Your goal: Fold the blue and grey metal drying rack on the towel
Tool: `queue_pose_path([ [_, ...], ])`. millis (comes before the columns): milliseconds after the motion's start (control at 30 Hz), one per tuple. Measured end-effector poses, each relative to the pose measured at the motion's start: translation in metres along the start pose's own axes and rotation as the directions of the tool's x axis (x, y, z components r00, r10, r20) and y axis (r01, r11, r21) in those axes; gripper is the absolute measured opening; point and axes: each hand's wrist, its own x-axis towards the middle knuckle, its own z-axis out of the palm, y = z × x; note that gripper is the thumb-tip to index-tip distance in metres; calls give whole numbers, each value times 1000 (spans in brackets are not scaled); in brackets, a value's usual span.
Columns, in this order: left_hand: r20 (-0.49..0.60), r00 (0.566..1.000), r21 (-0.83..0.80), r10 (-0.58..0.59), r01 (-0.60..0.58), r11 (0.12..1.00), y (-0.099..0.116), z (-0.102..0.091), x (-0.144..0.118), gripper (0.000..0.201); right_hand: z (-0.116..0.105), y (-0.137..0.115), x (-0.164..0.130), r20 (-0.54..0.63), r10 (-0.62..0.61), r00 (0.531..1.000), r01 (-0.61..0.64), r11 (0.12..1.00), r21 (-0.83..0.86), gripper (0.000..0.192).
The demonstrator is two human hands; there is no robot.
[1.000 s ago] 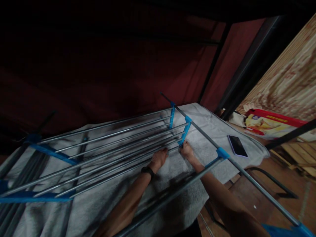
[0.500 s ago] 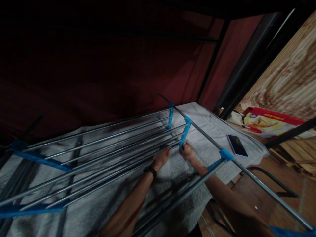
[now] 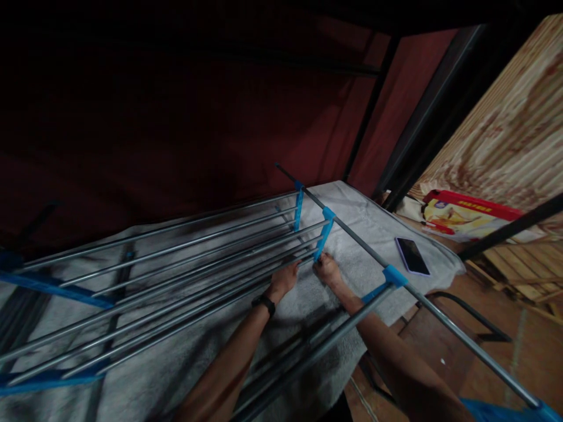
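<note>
A rack of grey metal tubes (image 3: 211, 253) joined by blue plastic brackets lies on its side across a grey cloth. My left hand (image 3: 284, 280), with a black band on its wrist, is closed round the end of the lowest tube. Beside it, my right hand (image 3: 328, 269) grips the lower end of a blue bracket (image 3: 324, 237), where that tube meets it. The fingertips of both hands are partly hidden. A long side pole (image 3: 363, 248) runs above my right forearm through several blue joints, one of them a near joint (image 3: 394, 275).
The grey cloth (image 3: 352, 202) covers the surface under the rack. A phone (image 3: 412, 256) lies on it to the right. Dark frame posts (image 3: 372, 111) stand at the back right, with a red and yellow package (image 3: 470, 215) beyond. Wooden slats (image 3: 523, 269) are on the floor.
The whole scene has shifted slightly left in view as the camera turned. Both hands stay at the same bracket and tube, with little visible movement against the rack.
</note>
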Motion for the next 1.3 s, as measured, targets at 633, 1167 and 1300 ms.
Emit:
queue_pose_path([
  [633,95,992,-120,80,-68,990,9,10,5,45,-5,-13,-23,-27,36,999,-36,999,19,26],
  [1167,68,992,-150,105,-94,984,12,10,1,47,-11,-21,-25,17,63,998,-63,998,-24,24],
  [1300,84,990,-167,111,-96,981,10,10,3,47,-10,-21,-26,17,64,998,-63,998,-25,24],
])
